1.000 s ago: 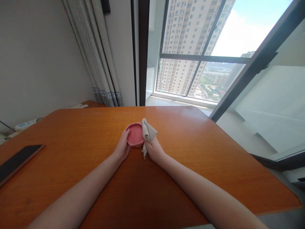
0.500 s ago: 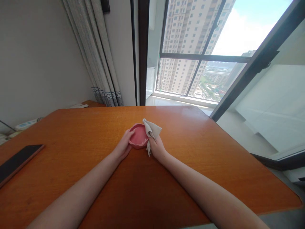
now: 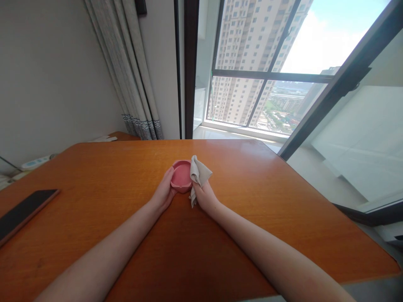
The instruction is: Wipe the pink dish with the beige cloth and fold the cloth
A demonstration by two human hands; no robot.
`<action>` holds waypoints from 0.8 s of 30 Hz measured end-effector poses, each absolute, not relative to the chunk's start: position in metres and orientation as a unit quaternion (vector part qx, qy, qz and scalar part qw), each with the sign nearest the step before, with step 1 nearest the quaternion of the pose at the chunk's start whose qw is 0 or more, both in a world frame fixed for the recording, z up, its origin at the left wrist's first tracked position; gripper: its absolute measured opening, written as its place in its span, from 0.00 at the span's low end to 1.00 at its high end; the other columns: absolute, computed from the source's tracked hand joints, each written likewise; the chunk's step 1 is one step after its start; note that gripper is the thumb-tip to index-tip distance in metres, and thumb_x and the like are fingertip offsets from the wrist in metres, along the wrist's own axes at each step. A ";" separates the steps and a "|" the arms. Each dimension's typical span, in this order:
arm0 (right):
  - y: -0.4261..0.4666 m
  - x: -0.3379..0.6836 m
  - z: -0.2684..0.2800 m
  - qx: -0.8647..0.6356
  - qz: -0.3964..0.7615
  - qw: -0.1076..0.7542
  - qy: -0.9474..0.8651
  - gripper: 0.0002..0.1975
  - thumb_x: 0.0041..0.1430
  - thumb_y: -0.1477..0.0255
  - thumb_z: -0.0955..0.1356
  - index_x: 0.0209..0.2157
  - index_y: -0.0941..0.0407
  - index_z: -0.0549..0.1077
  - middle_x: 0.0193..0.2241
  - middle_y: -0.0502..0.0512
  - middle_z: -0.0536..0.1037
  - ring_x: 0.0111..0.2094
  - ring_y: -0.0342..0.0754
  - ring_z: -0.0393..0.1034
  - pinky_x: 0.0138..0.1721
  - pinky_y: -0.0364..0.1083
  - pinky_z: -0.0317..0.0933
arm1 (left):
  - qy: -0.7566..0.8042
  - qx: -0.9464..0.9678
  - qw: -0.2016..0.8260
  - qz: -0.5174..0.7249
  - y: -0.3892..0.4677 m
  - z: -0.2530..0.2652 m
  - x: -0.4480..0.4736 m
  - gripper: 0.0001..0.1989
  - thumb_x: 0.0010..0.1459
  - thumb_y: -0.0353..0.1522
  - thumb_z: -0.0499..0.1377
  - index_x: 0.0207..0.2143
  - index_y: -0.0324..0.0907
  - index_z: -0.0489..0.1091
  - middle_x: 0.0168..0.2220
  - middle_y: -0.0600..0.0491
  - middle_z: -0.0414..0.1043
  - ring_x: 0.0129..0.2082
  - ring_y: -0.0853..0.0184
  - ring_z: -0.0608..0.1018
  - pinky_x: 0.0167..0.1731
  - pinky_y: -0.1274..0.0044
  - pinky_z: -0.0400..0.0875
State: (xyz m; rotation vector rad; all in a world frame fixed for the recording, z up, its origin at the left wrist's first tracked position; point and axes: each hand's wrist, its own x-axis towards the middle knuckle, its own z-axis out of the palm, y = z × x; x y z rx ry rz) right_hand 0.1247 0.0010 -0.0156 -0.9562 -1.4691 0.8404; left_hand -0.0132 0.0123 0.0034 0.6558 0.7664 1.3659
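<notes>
A pink shallow dish (image 3: 181, 174) with an angular rim is held over the wooden table (image 3: 258, 197), its hollow facing up and toward the viewer. It sits about midway between the left and right edges of the surface, closer in view to the far edge than to the near one; whether its base touches the wood cannot be told.

The left hand (image 3: 164, 191) grips the dish by its left side — the thumb at the rim, the other fingers around the outside and partly hidden. The right hand (image 3: 205, 197) has its fingers closed on a beige cloth (image 3: 201, 172), bunched and folded, which lies against the right side of the dish and covers part of that rim. One corner of the cloth sticks out to the right above the hand, and a loose end hangs below the fingers.

Well apart from both hands, near the left edge of the surface, lies a flat black slab (image 3: 27, 213) with a reddish-brown border. Past the far edge hang a grey curtain (image 3: 126, 71) with a patterned band and, to its right, a dark-framed window (image 3: 267, 76).
</notes>
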 end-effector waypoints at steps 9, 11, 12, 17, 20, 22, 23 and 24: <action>0.005 0.128 -0.010 -0.396 0.347 0.567 -0.634 0.23 0.62 0.60 0.59 0.57 0.51 0.61 0.57 0.53 0.64 0.62 0.48 0.51 0.63 0.56 0.41 | 0.362 0.323 0.673 0.559 0.013 0.004 -0.018 0.18 0.53 0.34 0.60 0.47 0.40 0.67 0.48 0.47 0.71 0.41 0.66 0.75 0.37 0.75 0.74; 0.006 0.127 -0.011 -0.394 0.356 0.572 -0.625 0.24 0.62 0.59 0.59 0.57 0.51 0.60 0.58 0.53 0.63 0.62 0.48 0.51 0.63 0.56 0.41 | 0.364 0.325 0.669 0.561 0.012 0.005 -0.017 0.19 0.54 0.35 0.59 0.48 0.40 0.67 0.49 0.47 0.70 0.42 0.65 0.75 0.36 0.76 0.74; 0.006 0.126 -0.012 -0.395 0.359 0.573 -0.622 0.24 0.62 0.59 0.59 0.57 0.51 0.60 0.58 0.53 0.63 0.61 0.48 0.52 0.63 0.56 0.41 | 0.363 0.324 0.669 0.561 0.012 0.005 -0.016 0.19 0.54 0.35 0.59 0.48 0.41 0.67 0.49 0.47 0.70 0.43 0.65 0.75 0.36 0.76 0.74; 0.005 0.127 -0.014 -0.409 0.339 0.572 -0.625 0.24 0.62 0.58 0.59 0.57 0.51 0.61 0.58 0.55 0.63 0.60 0.50 0.54 0.63 0.57 0.43 | 0.355 0.318 0.675 0.564 0.012 0.006 -0.016 0.19 0.55 0.37 0.58 0.49 0.41 0.67 0.52 0.47 0.69 0.47 0.63 0.74 0.39 0.74 0.73; 0.004 0.128 -0.014 -0.409 0.340 0.570 -0.627 0.24 0.62 0.58 0.59 0.58 0.51 0.60 0.59 0.55 0.62 0.61 0.50 0.54 0.63 0.57 0.43 | 0.351 0.309 0.685 0.558 0.012 0.006 -0.015 0.19 0.56 0.37 0.58 0.49 0.40 0.68 0.51 0.47 0.70 0.46 0.63 0.74 0.41 0.74 0.73; 0.005 0.128 -0.014 -0.409 0.342 0.568 -0.627 0.25 0.62 0.58 0.58 0.58 0.52 0.59 0.59 0.55 0.61 0.61 0.50 0.53 0.63 0.57 0.43 | 0.351 0.299 0.687 0.562 0.011 0.006 -0.014 0.18 0.56 0.37 0.57 0.48 0.40 0.69 0.50 0.47 0.71 0.46 0.63 0.75 0.42 0.74 0.72; 0.005 0.128 -0.015 -0.409 0.341 0.568 -0.628 0.25 0.62 0.58 0.58 0.58 0.52 0.59 0.59 0.55 0.61 0.61 0.50 0.53 0.63 0.57 0.42 | 0.352 0.293 0.685 0.566 0.011 0.007 -0.013 0.18 0.56 0.37 0.57 0.48 0.40 0.68 0.50 0.47 0.71 0.46 0.64 0.75 0.42 0.74 0.72; 0.005 0.128 -0.015 -0.408 0.338 0.568 -0.630 0.25 0.62 0.58 0.59 0.58 0.52 0.59 0.59 0.55 0.61 0.61 0.50 0.52 0.63 0.57 0.41 | 0.353 0.288 0.683 0.570 0.010 0.007 -0.013 0.18 0.56 0.37 0.57 0.48 0.40 0.68 0.49 0.47 0.71 0.45 0.64 0.75 0.42 0.74 0.73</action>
